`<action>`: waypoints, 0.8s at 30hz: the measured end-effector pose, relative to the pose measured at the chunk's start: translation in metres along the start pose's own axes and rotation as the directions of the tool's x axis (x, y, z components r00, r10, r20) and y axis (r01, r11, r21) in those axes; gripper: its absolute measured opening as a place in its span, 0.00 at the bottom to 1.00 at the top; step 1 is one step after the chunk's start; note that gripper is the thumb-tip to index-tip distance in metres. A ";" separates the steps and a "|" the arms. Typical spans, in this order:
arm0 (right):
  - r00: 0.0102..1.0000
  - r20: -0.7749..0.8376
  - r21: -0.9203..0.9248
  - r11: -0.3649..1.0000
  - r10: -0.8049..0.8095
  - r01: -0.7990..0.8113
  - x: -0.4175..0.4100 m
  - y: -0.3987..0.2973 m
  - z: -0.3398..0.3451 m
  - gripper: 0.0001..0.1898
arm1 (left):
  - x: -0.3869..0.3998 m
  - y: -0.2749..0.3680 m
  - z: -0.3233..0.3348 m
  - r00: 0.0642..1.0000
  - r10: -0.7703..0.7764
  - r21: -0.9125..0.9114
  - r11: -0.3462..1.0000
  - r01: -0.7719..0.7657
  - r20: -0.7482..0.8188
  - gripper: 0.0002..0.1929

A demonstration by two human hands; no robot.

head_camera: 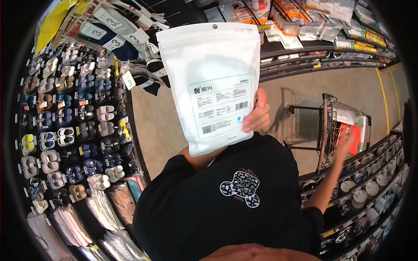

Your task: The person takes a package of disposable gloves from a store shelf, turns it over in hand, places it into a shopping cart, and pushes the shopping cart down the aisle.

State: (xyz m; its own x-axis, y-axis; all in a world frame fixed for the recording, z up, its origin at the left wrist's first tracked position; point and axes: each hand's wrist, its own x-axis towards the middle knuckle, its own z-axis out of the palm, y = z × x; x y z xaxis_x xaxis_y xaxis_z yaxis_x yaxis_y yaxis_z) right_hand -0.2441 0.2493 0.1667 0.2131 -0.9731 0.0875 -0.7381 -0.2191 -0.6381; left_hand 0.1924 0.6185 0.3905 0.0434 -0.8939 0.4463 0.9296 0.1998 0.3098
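Note:
A white resealable plastic pouch with a round hang hole stands up before me, its printed back facing the camera. My left hand grips its lower right edge, with fingers bent over the front; the forearm passes behind the pouch. At the right, my right arm stretches toward a wire shopping cart. My right hand is blurred and overlaps a red package in the cart, so its grasp and any contact cannot be made out. A white and green package lies beside the red one.
Racks of slippers and clogs fill the left, with hanging socks above and folded packed textiles below. Hanging packaged goods line the upper right. Shelves of bowls and pans run along the lower right, close to the cart.

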 end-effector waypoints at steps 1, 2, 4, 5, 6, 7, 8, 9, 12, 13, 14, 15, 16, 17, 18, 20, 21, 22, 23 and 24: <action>0.988 0.027 -0.049 0.987 -0.153 0.154 -0.026 0.039 0.044 0.33 | 0.000 0.002 -0.001 1.000 0.001 0.007 1.000 -0.001 0.008 0.30; 0.982 0.091 -0.261 0.948 -0.165 0.183 -0.051 0.066 0.075 0.37 | 0.000 0.003 -0.002 1.000 -0.003 0.015 1.000 0.003 0.019 0.30; 0.974 0.226 -0.287 0.957 0.016 0.051 -0.094 0.090 0.106 0.47 | -0.001 0.006 -0.004 1.000 0.012 0.018 1.000 -0.013 0.027 0.30; 0.979 0.190 -0.322 0.938 -0.071 0.131 -0.106 0.094 0.109 0.51 | 0.000 0.006 -0.006 0.999 0.012 0.014 1.000 -0.013 0.039 0.30; 0.981 0.184 -0.286 0.951 -0.063 0.115 -0.107 0.091 0.111 0.50 | -0.001 0.006 -0.007 0.999 0.014 0.018 1.000 -0.014 0.041 0.30; 0.984 0.154 -0.284 0.950 -0.091 0.133 -0.107 0.088 0.111 0.50 | -0.003 0.007 -0.007 0.999 0.018 0.010 1.000 -0.019 0.028 0.30; 0.984 0.166 -0.269 0.956 -0.069 0.113 -0.100 0.083 0.110 0.50 | -0.004 0.007 -0.007 0.999 0.017 0.008 1.000 -0.017 0.030 0.30; 0.984 0.159 -0.279 0.953 -0.076 0.119 -0.087 0.081 0.109 0.45 | -0.005 0.008 -0.007 1.000 0.018 -0.001 1.000 -0.018 0.016 0.30; 0.980 0.198 -0.483 0.870 0.002 0.096 -0.071 0.097 0.101 0.37 | -0.009 0.010 -0.008 0.999 0.021 -0.012 1.000 -0.021 0.031 0.30; 0.971 0.218 -0.685 0.725 0.101 0.078 -0.067 0.106 0.100 0.34 | -0.010 0.011 -0.008 0.999 0.019 -0.004 1.000 -0.019 0.039 0.30; 0.982 0.189 -0.655 0.749 0.028 0.104 -0.066 0.115 0.103 0.32 | -0.011 0.012 -0.009 0.999 0.020 0.000 1.000 -0.020 0.050 0.30; 0.982 0.188 -0.624 0.773 0.004 0.116 -0.063 0.123 0.108 0.32 | -0.013 0.013 -0.009 0.998 0.022 0.003 1.000 -0.022 0.053 0.30; 0.972 0.224 -0.561 0.825 0.075 0.065 -0.058 0.137 0.113 0.31 | -0.014 0.009 -0.010 0.999 0.027 0.001 1.000 -0.027 0.034 0.30; 0.939 0.272 -0.542 0.840 0.210 -0.031 -0.056 0.146 0.118 0.30 | -0.016 0.009 -0.011 0.999 0.024 0.004 1.000 -0.024 0.032 0.31; 0.967 0.205 -0.531 0.847 0.152 -0.020 -0.060 0.157 0.123 0.28 | -0.016 0.008 -0.013 0.999 0.041 -0.008 0.999 -0.041 0.022 0.31; 0.975 0.210 -0.479 0.877 0.075 0.035 -0.060 0.173 0.127 0.29 | -0.019 0.009 -0.016 0.997 0.051 -0.023 0.999 -0.049 0.060 0.31; 0.960 0.238 -0.513 0.858 0.145 -0.002 -0.061 0.178 0.130 0.29 | -0.020 0.009 -0.018 0.997 0.056 -0.023 0.998 -0.055 0.048 0.31; 0.968 0.226 -0.519 0.854 0.110 0.024 -0.062 0.180 0.132 0.29 | -0.021 0.009 -0.019 0.996 0.065 -0.028 0.998 -0.063 0.053 0.32; 0.974 0.225 -0.471 0.879 0.032 0.080 -0.064 0.180 0.132 0.29 | -0.023 0.011 -0.020 0.995 0.068 -0.028 0.997 -0.066 0.074 0.32; 0.982 0.190 -0.465 0.883 0.022 0.070 -0.067 0.179 0.131 0.30 | -0.024 0.012 -0.020 0.996 0.073 -0.032 0.997 -0.071 0.057 0.32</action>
State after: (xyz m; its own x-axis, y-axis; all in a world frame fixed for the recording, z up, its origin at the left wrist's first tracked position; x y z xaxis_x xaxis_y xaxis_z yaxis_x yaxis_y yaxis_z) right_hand -0.3064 0.2848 -0.0533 0.3143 -0.9464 -0.0737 -0.9342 -0.2946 -0.2015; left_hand 0.2095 0.6344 0.3664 0.0898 -0.8524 0.5152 0.9352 0.2500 0.2507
